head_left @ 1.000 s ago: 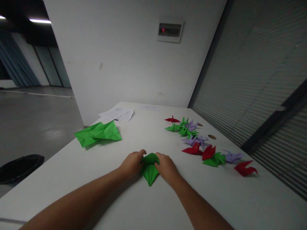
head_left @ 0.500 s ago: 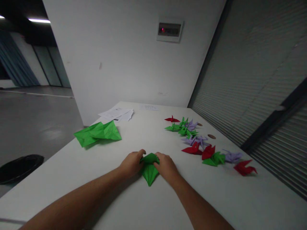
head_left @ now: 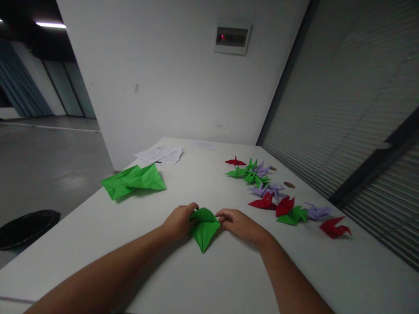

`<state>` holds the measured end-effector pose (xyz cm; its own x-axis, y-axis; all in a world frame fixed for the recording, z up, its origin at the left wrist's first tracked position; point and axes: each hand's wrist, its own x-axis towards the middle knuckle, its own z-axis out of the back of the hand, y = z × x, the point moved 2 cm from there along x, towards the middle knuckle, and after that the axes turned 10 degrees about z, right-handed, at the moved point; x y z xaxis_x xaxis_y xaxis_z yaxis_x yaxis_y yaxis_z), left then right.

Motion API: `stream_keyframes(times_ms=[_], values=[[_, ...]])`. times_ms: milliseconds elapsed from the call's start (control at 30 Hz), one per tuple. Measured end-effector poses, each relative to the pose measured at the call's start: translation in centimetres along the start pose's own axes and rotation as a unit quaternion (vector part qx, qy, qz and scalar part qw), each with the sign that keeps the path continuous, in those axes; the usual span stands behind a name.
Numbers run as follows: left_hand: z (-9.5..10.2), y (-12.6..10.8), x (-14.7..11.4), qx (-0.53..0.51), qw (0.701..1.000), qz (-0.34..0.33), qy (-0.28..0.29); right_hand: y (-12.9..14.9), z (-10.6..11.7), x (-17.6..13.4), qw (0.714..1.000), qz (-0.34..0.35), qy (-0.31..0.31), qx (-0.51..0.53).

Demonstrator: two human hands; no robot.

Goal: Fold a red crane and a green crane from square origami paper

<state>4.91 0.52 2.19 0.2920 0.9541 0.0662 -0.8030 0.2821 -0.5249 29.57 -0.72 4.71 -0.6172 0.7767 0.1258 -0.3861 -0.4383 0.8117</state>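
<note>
A piece of green origami paper (head_left: 203,233), folded to a kite shape with a point toward me, lies on the table. Its top flap is lifted and curves over. My left hand (head_left: 179,223) grips the left edge, the thumb partly hidden by the paper. Beside the right corner is my right hand (head_left: 240,224), its fingers bent but apart, with the tips at or very near the paper's edge. Whether they touch it is hard to tell.
Creased green paper sheets (head_left: 135,181) lie at the left, with printed papers (head_left: 159,154) behind. Red, green and purple folded cranes (head_left: 265,203) line the right side of the white table (head_left: 196,174). A black-lined bin (head_left: 29,226) stands left of it.
My right hand has slid off the paper to the right, baring its right corner. The flap has spread wider. My left hand has kept its grip.
</note>
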Motion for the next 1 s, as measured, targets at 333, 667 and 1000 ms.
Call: stream_keyframes(times_ms=[333,667,1000], values=[[0.2,0.0,-0.2,-0.046,0.998,-0.018,0.028,0.6,-0.6,0.0,0.999,0.017,0.034,0.039],[0.5,-0.7,-0.5,-0.031,0.997,-0.057,0.052,-0.6,-1.3,0.3,0.998,0.009,0.023,0.065],[0.6,-1.1,-0.5,-0.038,0.995,-0.051,0.073,-0.5,-1.7,0.5,1.0,-0.018,0.003,0.024]])
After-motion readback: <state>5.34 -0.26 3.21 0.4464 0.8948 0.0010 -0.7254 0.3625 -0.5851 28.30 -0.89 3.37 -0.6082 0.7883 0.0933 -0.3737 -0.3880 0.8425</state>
